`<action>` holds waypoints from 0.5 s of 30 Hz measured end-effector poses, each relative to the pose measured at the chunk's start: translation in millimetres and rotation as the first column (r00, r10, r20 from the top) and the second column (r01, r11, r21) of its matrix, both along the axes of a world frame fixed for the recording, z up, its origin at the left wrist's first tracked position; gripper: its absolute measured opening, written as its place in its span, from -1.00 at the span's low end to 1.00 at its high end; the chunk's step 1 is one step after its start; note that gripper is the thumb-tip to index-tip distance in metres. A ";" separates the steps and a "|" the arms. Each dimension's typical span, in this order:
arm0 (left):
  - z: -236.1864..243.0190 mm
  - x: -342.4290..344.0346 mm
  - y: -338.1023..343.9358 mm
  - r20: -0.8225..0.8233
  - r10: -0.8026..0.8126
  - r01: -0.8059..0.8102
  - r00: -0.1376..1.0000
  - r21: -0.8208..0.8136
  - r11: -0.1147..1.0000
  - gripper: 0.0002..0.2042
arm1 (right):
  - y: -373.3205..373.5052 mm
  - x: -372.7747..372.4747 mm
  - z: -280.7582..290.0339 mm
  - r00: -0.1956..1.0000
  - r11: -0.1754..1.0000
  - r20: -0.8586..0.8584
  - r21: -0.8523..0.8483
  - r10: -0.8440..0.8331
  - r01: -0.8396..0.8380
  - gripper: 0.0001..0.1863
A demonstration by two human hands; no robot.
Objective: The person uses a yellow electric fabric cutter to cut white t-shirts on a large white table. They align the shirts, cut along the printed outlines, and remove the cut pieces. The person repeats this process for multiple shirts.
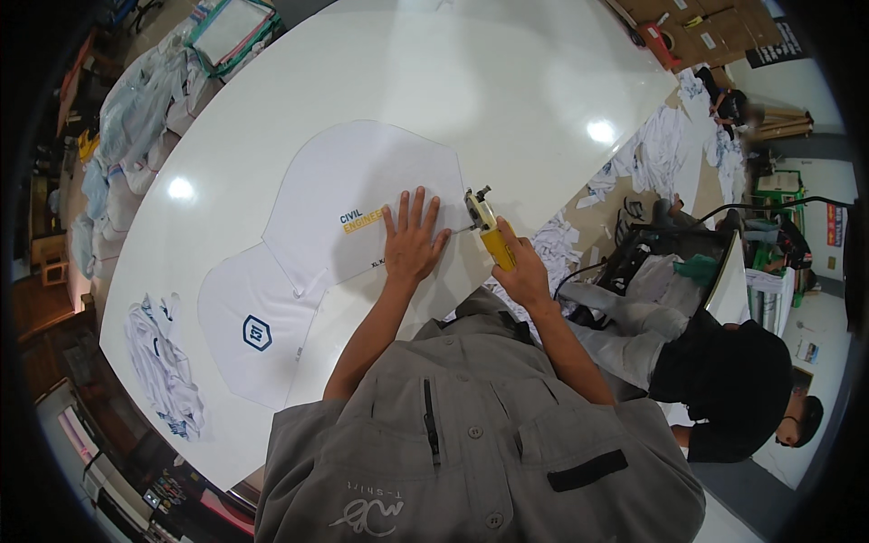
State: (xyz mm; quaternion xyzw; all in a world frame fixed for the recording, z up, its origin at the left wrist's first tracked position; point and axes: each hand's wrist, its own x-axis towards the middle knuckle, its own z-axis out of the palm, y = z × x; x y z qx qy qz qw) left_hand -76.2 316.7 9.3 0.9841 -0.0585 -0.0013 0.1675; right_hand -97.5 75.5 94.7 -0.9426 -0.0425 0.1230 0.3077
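My left hand (413, 237) lies spread flat on a white fabric piece (339, 172) printed with blue and yellow lettering, pressing near its right side. My right hand (525, 270) grips the yellow body of a powered cutting tool (498, 242), whose metal head sits at the fabric's right edge, just right of my left fingertips. A second white piece (244, 362), bearing a blue badge-shaped print, lies at the lower left, meeting the larger one.
White scraps (163, 362) lie at the left of the table (208, 145). Bagged bundles (131, 154) line its far left. More scraps (661, 145) cover the floor at right. A co-worker in a black top (724, 380) is beside me, near an open container (670, 262); cardboard (706, 36) stands top right.
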 end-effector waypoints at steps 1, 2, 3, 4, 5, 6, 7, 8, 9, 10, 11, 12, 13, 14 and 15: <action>-0.1 0.0 0.1 -0.008 -0.001 0.001 1.000 -0.009 1.000 -0.32 | 1.4 -0.4 -0.1 1.000 1.000 -0.002 -0.005 -0.005 0.005 -0.02; -0.5 0.1 0.4 -0.003 -0.001 0.001 1.000 -0.019 1.000 -0.32 | 3.2 -0.6 -0.3 1.000 1.000 -0.005 -0.011 -0.009 0.009 -0.02; -0.9 0.2 0.6 -0.010 0.000 0.000 1.000 -0.026 1.000 -0.32 | 5.1 -0.7 -0.3 1.000 1.000 -0.007 -0.004 -0.024 0.024 -0.02; -1.2 0.3 0.9 -0.016 0.002 -0.002 1.000 -0.033 0.999 -0.32 | 7.2 -0.7 0.1 0.999 0.999 -0.008 0.004 -0.037 0.037 -0.01; -1.6 0.4 1.0 -0.009 0.002 -0.002 1.000 -0.041 0.999 -0.32 | 9.7 0.4 0.2 0.999 0.999 -0.008 0.013 -0.050 0.050 0.00; -2.0 0.3 1.3 -0.001 0.002 -0.002 1.000 -0.048 0.999 -0.32 | 13.2 3.2 -0.3 0.998 0.998 -0.006 0.006 -0.056 0.056 0.02; -2.4 -0.1 1.4 -0.006 0.000 0.000 1.000 -0.057 0.998 -0.32 | 16.5 6.6 -0.9 0.998 0.998 -0.006 -0.001 -0.063 0.063 0.03; -2.6 -0.4 1.5 0.004 0.003 -0.002 1.000 -0.059 0.998 -0.32 | 19.6 10.7 -1.1 0.998 0.998 -0.004 -0.007 -0.070 0.070 0.05; -3.1 -0.7 2.0 0.006 0.004 -0.003 1.000 -0.061 0.998 -0.33 | 22.8 15.3 -1.6 0.998 0.998 -0.001 -0.013 -0.069 0.069 0.06; -3.1 -0.8 2.1 0.001 0.005 -0.004 1.000 -0.063 0.998 -0.33 | 25.4 20.9 -1.5 0.998 0.998 0.003 -0.017 -0.066 0.067 0.08; -3.3 -1.0 2.4 0.011 0.004 -0.003 1.000 -0.066 0.998 -0.33 | 28.4 26.6 -1.5 0.998 0.998 0.006 -0.021 -0.064 0.064 0.09; -3.2 -1.0 2.7 0.015 0.003 -0.002 1.000 -0.068 0.998 -0.33 | 31.5 32.3 -1.2 0.998 0.997 -0.003 -0.030 -0.070 0.070 0.10; -3.0 -1.1 2.8 -0.005 0.001 -0.001 1.000 -0.066 0.998 -0.33 | 33.8 38.2 -0.5 0.997 0.996 -0.012 -0.039 -0.077 0.077 0.10; -2.8 -0.9 2.9 0.013 0.001 0.000 1.000 -0.066 0.998 -0.32 | 35.8 44.6 0.4 0.996 0.996 -0.017 -0.047 -0.082 0.081 0.11; -2.3 -0.7 2.9 0.009 0.001 0.000 1.000 -0.063 0.998 -0.32 | 37.7 51.5 1.4 0.996 0.995 -0.027 -0.051 -0.085 0.083 0.10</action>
